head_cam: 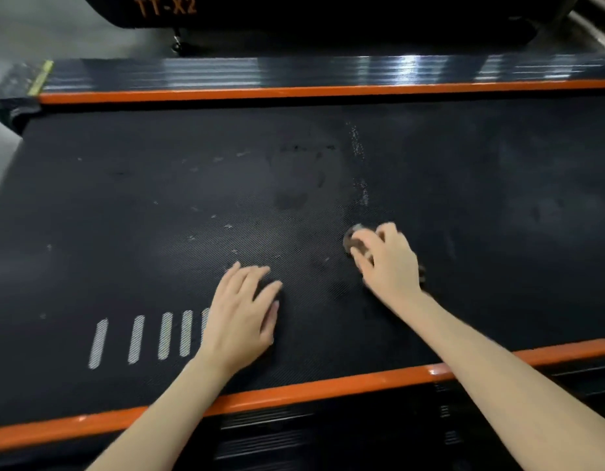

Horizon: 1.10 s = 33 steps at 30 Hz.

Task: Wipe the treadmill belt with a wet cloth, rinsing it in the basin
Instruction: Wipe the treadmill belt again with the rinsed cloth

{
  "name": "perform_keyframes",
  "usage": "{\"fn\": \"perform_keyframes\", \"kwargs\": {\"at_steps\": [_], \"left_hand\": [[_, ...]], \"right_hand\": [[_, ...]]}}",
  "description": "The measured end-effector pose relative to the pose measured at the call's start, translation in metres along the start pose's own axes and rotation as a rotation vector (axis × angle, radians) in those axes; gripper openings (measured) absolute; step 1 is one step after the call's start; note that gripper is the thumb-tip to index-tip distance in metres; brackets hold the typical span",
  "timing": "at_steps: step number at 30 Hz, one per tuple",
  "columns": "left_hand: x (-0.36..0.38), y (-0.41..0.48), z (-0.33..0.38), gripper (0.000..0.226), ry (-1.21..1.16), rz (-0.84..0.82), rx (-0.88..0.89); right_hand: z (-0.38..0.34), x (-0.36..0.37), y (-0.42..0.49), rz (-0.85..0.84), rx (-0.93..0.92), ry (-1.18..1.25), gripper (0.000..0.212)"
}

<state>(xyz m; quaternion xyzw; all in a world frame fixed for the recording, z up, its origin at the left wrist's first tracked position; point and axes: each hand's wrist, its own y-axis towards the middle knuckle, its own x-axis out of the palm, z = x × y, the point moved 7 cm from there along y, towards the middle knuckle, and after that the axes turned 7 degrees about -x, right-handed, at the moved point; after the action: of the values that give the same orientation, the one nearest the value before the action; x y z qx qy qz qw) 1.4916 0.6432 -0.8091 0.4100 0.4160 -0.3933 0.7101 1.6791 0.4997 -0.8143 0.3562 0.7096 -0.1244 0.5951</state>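
Treadmill belt (124, 205), black and finely textured, was seen filling most of the view, running left to right. Its far edge was bounded by an orange strip (294, 91), behind which a glossy ribbed side rail (226, 74) was seen. Its near edge was bounded by a second orange strip (294, 392), with a black slotted rail (294, 433) just below it. At the left the belt was cut off by its rear end, where grey floor (39, 28) showed. A dark housing marked TT-X2 (294, 11) was seen beyond the far rail.

Broad stretches of belt lay open toward the far strip, to the left of the hands and to the right of them. A row of white dashes (136, 339) was printed near the near edge, the last one partly covered by the left hand (241, 317). That hand was laid flat on the belt, released, with fingers straight and slightly spread.

The right hand (389, 263) was placed further in, well apart from both orange strips. Its fingers were curled over a small dark cloth (353, 241), which was grasped and pressed against the belt; the cloth was blurred and mostly hidden under the hand. Pale streaks of residue (357, 144) were seen on the belt beyond it, in a line toward the far edge.
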Motion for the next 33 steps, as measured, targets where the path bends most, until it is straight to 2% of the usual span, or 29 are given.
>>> {"fn": "perform_keyframes", "kwargs": {"at_steps": [3, 4, 5, 8, 10, 14, 16, 18, 22, 27, 31, 33], "left_hand": [[-0.005, -0.02, -0.012, 0.03, 0.009, -0.008, 0.018], [-0.007, -0.021, -0.017, 0.031, 0.029, -0.022, -0.01], [-0.007, -0.021, -0.022, 0.034, 0.053, -0.043, -0.036], [-0.003, -0.019, -0.033, 0.038, 0.117, -0.117, -0.037], [0.0, -0.021, -0.037, 0.039, 0.118, -0.131, -0.037], [0.006, -0.021, -0.039, 0.041, 0.107, -0.141, -0.042], [0.005, -0.02, -0.041, 0.041, 0.096, -0.132, -0.03], [0.005, -0.021, -0.042, 0.041, 0.082, -0.121, -0.015], [0.006, -0.021, -0.041, 0.043, 0.078, -0.114, 0.0], [0.004, -0.021, -0.041, 0.045, 0.072, -0.114, 0.004], [0.002, -0.022, -0.041, 0.045, 0.072, -0.068, -0.002], [0.002, -0.022, -0.041, 0.045, 0.087, -0.063, -0.001]], "right_hand": [[-0.026, -0.012, -0.062, -0.12, -0.221, 0.059, 0.025], [-0.017, -0.018, -0.069, -0.147, -0.23, 0.024, 0.024], [0.001, -0.024, -0.069, -0.143, -0.163, -0.03, 0.021], [0.073, -0.043, -0.065, -0.075, 0.28, -0.137, 0.025], [0.075, -0.041, -0.067, -0.064, 0.384, -0.151, 0.026], [-0.023, -0.008, -0.072, -0.117, 0.159, -0.072, 0.022], [-0.072, 0.005, -0.073, -0.166, 0.026, -0.014, 0.031], [-0.093, 0.012, -0.071, -0.226, -0.033, 0.008, 0.041], [-0.097, 0.013, -0.07, -0.281, -0.062, -0.06, 0.052], [-0.1, 0.013, -0.066, -0.245, -0.108, -0.071, 0.038], [-0.087, 0.004, -0.057, -0.229, -0.329, -0.037, 0.03], [-0.057, -0.004, -0.051, -0.183, -0.33, -0.069, 0.03]]}}
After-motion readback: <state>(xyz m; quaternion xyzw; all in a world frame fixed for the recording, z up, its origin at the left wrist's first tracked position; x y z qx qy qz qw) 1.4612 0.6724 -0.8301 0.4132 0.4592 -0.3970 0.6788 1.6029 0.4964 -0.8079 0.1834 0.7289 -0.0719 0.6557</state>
